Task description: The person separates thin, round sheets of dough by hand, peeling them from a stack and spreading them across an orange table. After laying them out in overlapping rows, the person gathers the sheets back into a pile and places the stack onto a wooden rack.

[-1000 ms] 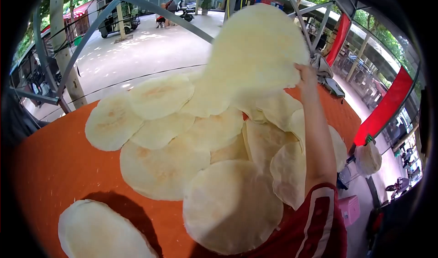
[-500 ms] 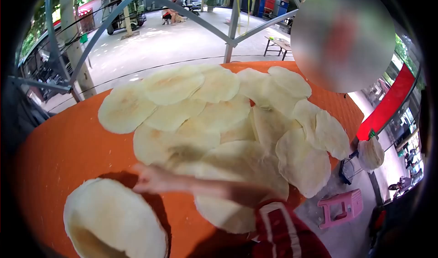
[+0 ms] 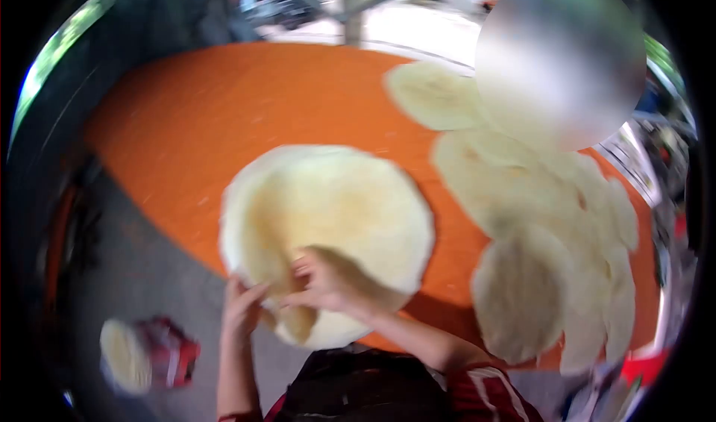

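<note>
A thick stack of round, pale flatbreads (image 3: 365, 198) lies near the table's front edge. The top flatbread (image 3: 257, 232) is lifted or curled along its left near side, with a tan, shaded hollow; blur hides exactly how it bends. My left hand (image 3: 242, 306) is at the stack's near left rim, thumb and fingers closed on the edge of that flatbread. Just right of it, over the stack, my right hand (image 3: 321, 282) pinches the same curled part. The fingertips of both hands are partly smeared by motion.
Many overlapping flatbreads (image 3: 522, 183) cover the right side of the orange table (image 3: 298, 86). A bag-like red and white bundle (image 3: 168, 351) with a pale round top stands on the floor at lower left. Metal posts (image 3: 353, 11) rise behind the table.
The view has swung left and down, bringing the stack to the middle. My right hand has moved from beside the stack onto its top flatbread. My left hand has come into view.
</note>
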Action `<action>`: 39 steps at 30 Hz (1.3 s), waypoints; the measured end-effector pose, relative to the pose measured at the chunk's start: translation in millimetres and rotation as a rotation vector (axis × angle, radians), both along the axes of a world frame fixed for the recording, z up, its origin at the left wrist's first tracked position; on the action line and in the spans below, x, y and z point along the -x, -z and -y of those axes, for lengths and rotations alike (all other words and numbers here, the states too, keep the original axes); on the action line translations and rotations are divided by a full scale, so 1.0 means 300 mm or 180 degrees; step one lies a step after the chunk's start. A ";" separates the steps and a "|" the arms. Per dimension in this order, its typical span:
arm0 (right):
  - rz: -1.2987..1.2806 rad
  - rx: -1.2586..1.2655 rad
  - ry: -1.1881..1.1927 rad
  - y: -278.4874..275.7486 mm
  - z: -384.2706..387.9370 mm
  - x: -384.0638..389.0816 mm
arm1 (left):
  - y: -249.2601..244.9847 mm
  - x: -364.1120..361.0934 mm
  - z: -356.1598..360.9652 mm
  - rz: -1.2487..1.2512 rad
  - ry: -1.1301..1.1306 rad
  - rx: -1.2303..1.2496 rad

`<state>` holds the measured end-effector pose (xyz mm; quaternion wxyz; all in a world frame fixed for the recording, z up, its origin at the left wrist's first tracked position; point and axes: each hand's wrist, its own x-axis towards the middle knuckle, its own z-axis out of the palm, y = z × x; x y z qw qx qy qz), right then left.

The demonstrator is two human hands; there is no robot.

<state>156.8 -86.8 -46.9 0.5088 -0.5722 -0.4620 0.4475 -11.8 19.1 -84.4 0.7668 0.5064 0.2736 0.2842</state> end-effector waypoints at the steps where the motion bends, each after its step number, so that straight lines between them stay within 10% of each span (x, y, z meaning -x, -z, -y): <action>1: -0.0195 -0.0143 0.0188 0.093 -0.018 0.029 | -0.013 -0.020 0.005 -0.0129 -0.0084 -0.0112; 9: 0.0594 0.0820 0.0153 0.062 -0.008 0.022 | -0.043 -0.032 0.012 0.0112 -0.0063 0.0271; 13: 0.1457 -0.0787 0.0883 0.108 -0.029 0.093 | -0.053 -0.081 0.047 -0.0231 -0.0232 -0.0388; 20: -0.0483 0.0291 0.0668 0.236 -0.077 0.012 | -0.046 -0.081 0.031 -0.0392 -0.0396 -0.0292; 27: 0.2479 0.0006 0.0513 0.150 -0.052 0.109 | -0.020 -0.059 -0.009 -0.0791 -0.0679 -0.0608; 33: -0.2230 -0.0411 0.0673 0.014 0.010 -0.318 | 0.058 0.023 -0.088 0.0019 -0.0573 0.1096; 36: -0.1420 -0.0673 0.1369 -0.324 0.246 -0.693 | 0.085 0.067 -0.172 -0.0624 -0.0070 0.1327; 38: 0.0165 -0.0662 0.2228 -0.444 0.425 -0.941 | 0.196 0.160 -0.202 -0.0234 0.0735 -0.1226; 39: 0.0882 -0.1050 0.2128 -0.467 0.517 -1.124 | 0.160 0.149 -0.210 -0.0430 0.0682 0.0087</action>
